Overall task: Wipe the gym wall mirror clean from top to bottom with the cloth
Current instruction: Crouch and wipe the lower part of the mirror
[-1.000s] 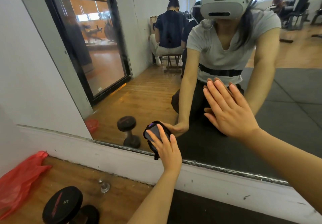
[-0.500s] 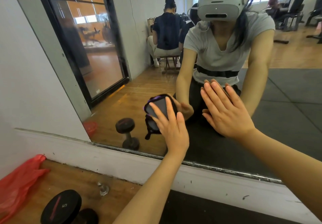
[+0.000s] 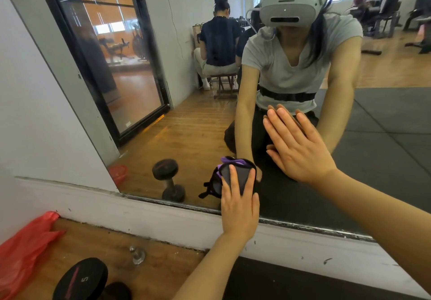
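Head view: we see both hands on the wall mirror (image 3: 384, 136), low down near its bottom edge. Left hand (image 3: 239, 208) presses a dark cloth (image 3: 233, 178) with purple trim flat to the glass, fingers (image 3: 233, 180) straight and close together on top of it, not curled round it. Cloth sits at about 6 o'clock on the mirror, just above the metal trim strip (image 3: 303, 227) and the white base ledge (image 3: 163, 222). Cloth's loose black edge hangs at its 8 o'clock side.

Right hand (image 3: 300, 150) lies flat on the glass at 2 o'clock from the cloth, near but not touching it; fingers straight, slightly spread, holding nothing.

On the wooden floor (image 3: 98, 248) at 8 o'clock from the left hand: black dumbbell (image 3: 81, 278) marked 5, red plastic bag (image 3: 21, 253) against the wall, small metal floor stop (image 3: 138, 255) between dumbbell and ledge. Black mat (image 3: 291, 281) runs under the forearms.

In the reflection we see the dumbbell and bag again, the wearer kneeling with a headset, and a seated person behind with their back to us.
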